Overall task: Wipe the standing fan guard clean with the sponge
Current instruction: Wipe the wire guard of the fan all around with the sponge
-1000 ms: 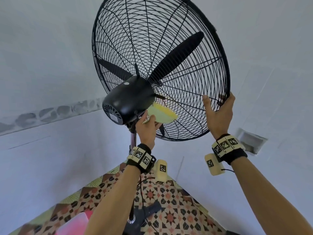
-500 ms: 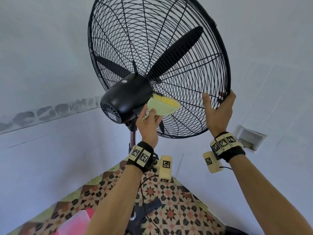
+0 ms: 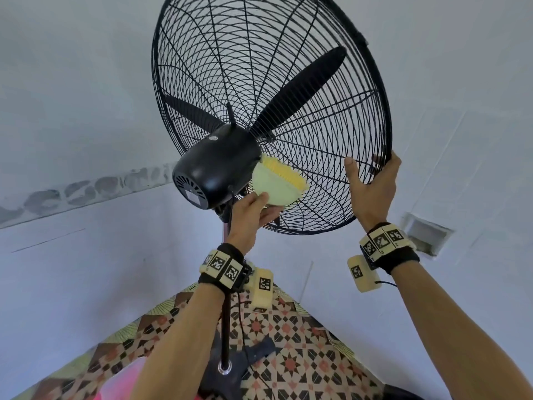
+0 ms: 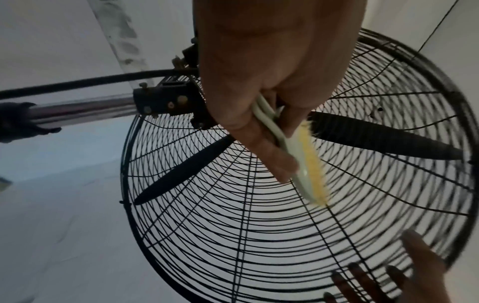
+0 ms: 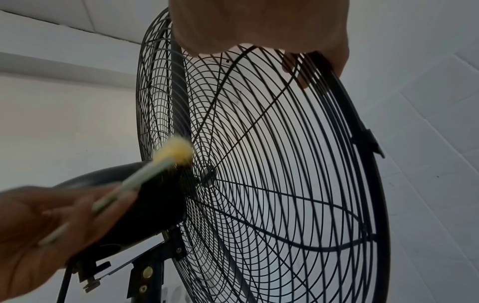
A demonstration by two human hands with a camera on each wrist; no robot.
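yellow bristles show only close up; left hand point(image 4: 261, 86) grips brush point(image 4: 308, 164), right hand point(image 3: 372, 192) clasps guard point(image 3: 288, 82).

Soft even daylight; wrist views dim, backlit, edges blurred.

The head view looks steeply up from below at the black wire fan guard point(image 3: 302, 82). The left wrist camera looks up close past the left hand point(image 4: 272, 86); the right wrist camera sits at the guard's rim point(image 5: 362, 143). All three views share the guard.
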